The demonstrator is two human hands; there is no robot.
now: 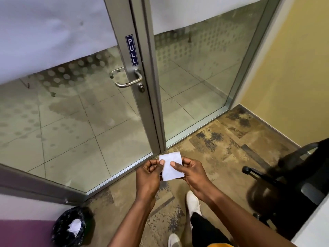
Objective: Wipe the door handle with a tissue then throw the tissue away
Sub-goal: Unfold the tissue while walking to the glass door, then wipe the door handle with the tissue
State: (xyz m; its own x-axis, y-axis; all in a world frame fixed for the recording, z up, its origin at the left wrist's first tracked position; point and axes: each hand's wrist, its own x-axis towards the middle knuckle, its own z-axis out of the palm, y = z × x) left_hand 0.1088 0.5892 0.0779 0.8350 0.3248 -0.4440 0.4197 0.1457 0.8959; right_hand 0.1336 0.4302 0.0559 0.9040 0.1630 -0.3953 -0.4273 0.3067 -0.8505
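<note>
A white folded tissue [171, 166] is held between both hands in front of me, low and near the door's bottom frame. My left hand [148, 175] pinches its left edge, and my right hand [191, 172] pinches its right side with the thumb on top. The silver lever door handle [129, 81] sits on the aluminium door frame well above and beyond the hands, under a blue PULL sticker [132, 50]. A keyhole is just below the handle. Neither hand touches the handle.
A bin lined with a black bag [70, 227], with white paper inside, stands at the lower left by the wall. A black office chair [288, 186] is on the right. The glass door [76, 113] is shut. A yellow wall [292, 72] is at the right; patterned carpet underfoot.
</note>
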